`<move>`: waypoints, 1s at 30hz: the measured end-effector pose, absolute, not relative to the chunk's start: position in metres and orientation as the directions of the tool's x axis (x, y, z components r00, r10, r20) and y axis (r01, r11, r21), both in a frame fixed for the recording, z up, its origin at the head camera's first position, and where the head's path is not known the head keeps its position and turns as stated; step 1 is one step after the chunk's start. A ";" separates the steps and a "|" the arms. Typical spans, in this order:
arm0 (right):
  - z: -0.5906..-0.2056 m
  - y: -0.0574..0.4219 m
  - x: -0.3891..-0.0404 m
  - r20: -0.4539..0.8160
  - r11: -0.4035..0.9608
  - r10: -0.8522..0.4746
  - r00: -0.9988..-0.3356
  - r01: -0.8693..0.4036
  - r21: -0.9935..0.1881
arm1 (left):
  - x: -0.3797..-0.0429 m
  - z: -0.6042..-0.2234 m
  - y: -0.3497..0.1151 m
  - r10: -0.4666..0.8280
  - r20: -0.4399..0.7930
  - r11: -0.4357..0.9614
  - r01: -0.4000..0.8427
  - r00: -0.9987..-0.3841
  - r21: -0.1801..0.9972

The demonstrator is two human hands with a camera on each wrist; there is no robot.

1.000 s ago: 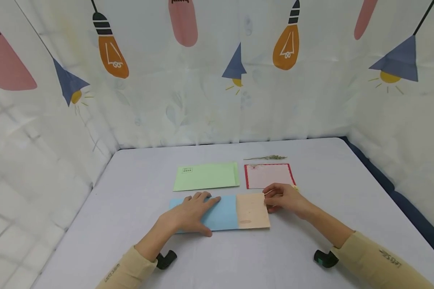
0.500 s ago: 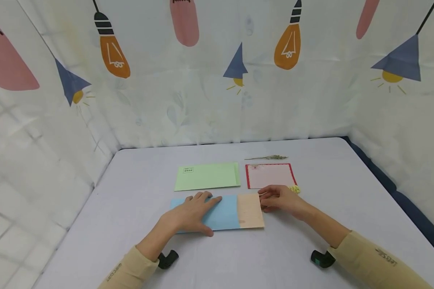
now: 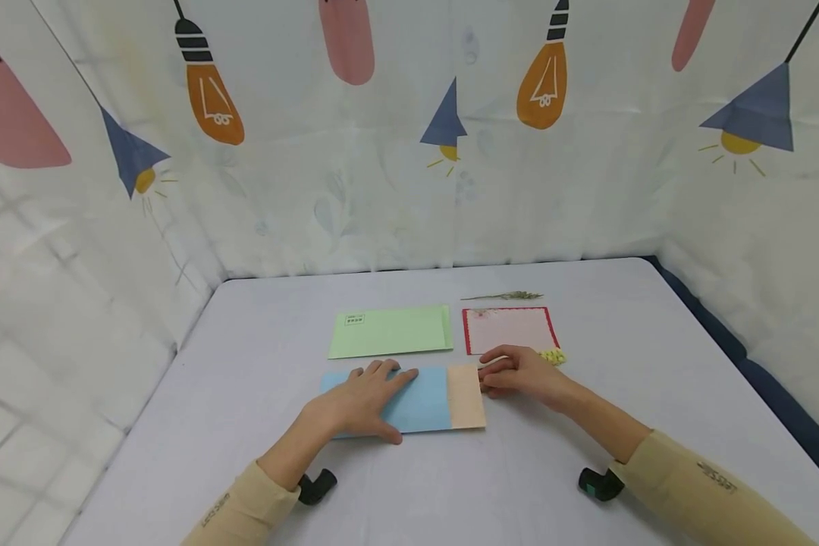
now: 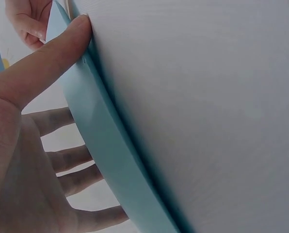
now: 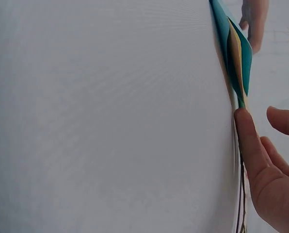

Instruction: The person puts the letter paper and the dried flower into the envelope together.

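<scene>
The left hand [image 3: 363, 400] is resting on the blue envelope [image 3: 425, 402], grip spread apart; the right hand [image 3: 527, 376], grip also apart, is touching beige paper [image 3: 465, 398] protruding at three o'clock

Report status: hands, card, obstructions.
Left hand on blue envelope. Right hand at outer end of tan card. Card partly inside envelope. Nothing seen blocking it.

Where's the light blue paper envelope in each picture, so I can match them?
Head: light blue paper envelope, below centre, under the left hand.
Left wrist: the envelope slants from top left to bottom middle.
Right wrist: the envelope is toward the top right.
Shared landmark: the right hand.
</scene>
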State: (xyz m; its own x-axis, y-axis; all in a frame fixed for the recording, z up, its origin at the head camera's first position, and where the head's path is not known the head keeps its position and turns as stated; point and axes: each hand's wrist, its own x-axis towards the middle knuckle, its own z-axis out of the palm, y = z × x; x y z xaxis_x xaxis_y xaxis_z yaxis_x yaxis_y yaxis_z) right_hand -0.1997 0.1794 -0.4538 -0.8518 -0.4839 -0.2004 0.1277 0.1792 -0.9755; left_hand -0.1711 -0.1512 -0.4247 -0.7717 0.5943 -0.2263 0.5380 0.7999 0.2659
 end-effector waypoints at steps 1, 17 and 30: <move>-0.454 0.178 -0.200 -0.201 0.176 -0.487 -0.850 0.129 -0.976 | -0.171 -0.425 -0.151 0.594 -0.228 0.800 0.537 -0.772 0.266; -0.448 0.162 -0.199 -0.220 0.193 -0.507 -0.834 0.138 -0.971 | -0.171 -0.427 -0.152 0.596 -0.230 0.800 0.543 -0.769 0.256; -0.450 0.150 -0.204 -0.200 0.175 -0.559 -0.805 0.122 -0.977 | -0.172 -0.425 -0.149 0.570 -0.254 0.820 0.523 -0.781 0.233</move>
State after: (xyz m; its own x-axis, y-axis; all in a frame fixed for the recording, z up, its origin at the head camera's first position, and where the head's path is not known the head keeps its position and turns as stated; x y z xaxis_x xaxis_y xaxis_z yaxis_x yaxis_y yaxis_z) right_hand -0.2040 0.1499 -0.4501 -0.8047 -0.5589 -0.2001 0.1217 0.1746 -0.9771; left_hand -0.1723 -0.1490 -0.4253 -0.7813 0.5701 -0.2540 0.5227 0.8201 0.2329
